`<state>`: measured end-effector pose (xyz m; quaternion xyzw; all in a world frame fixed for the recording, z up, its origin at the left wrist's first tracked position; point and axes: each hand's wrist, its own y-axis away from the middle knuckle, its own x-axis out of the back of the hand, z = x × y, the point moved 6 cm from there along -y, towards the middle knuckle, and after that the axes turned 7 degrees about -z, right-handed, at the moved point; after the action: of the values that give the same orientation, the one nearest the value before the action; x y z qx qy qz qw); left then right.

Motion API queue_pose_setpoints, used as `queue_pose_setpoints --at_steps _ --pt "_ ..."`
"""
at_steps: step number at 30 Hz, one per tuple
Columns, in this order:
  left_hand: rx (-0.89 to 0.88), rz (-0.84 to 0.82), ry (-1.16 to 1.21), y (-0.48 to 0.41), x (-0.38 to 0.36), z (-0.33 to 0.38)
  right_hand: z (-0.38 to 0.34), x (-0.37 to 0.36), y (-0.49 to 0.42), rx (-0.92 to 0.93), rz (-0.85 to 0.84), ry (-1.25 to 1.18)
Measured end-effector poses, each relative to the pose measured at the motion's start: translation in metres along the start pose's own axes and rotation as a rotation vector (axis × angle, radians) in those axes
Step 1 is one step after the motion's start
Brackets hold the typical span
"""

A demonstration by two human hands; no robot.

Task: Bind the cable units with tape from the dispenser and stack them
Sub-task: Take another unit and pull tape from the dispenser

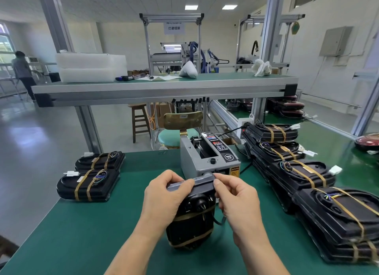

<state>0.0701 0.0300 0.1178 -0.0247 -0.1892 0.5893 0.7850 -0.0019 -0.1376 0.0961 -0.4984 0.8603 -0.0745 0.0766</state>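
Observation:
A black cable unit point(194, 219) stands tilted on the green table point(102, 233) in front of me, with two tan tape bands around its lower half. My left hand point(164, 194) grips its upper left edge. My right hand point(235, 194) pinches at its top right corner, just below the slot of the grey tape dispenser point(207, 157). Two bound units point(90, 180) lie stacked at the left. A long row of bound units point(307, 172) runs along the right side.
An upper shelf point(164, 84) spans the workbench with white foam trays point(90, 67) and markers. A stool and a green chair point(176, 135) stand behind the table. A person point(22, 69) stands far left. A dark red lamp part point(367, 141) lies at the right.

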Motion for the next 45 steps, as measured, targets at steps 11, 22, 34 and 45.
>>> queue_pose_setpoints --at_steps 11,22,34,45 --pt "0.006 -0.451 -0.877 -0.022 -0.005 0.028 0.003 -0.024 0.005 -0.122 -0.164 -0.299" --pt "-0.186 -0.393 -0.694 -0.007 0.008 0.037 0.065 0.014 -0.038 -0.452 0.185 -0.286" --pt "-0.019 -0.336 -0.02 0.012 0.03 -0.01 0.069 0.012 -0.061 -0.559 0.218 -0.198" --pt "0.083 -0.177 0.473 0.036 0.036 -0.06 0.061 0.005 -0.059 -0.494 0.348 -0.01"
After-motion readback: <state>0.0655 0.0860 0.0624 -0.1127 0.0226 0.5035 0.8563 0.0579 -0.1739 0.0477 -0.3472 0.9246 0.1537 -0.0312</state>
